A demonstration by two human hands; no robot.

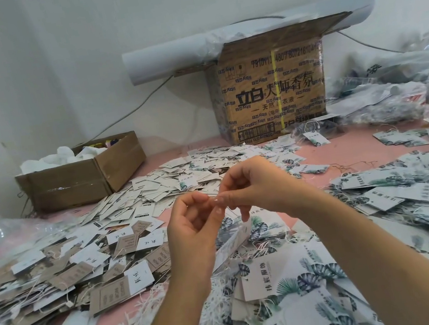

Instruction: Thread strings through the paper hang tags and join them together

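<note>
Pink tabletop [347, 146] shows between drifts of loose tags [154, 183]. Above it the fingers [218, 200] of the left hand [189, 223] and right hand [254, 187] meet, pinched on something too fine to see, likely a string. A leaf-printed hang tag [232, 240] dangles just beneath. Threading seems underway; next, the string's ends need joining.

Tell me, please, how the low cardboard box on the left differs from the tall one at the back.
The low box is plain brown; the tall box is covered in dark printed characters. The low box is open on top with white material inside; the tall box has a white roll lying across its top. Only the tall box has a yellow strap. Both are brown cardboard, near the wall.
</note>
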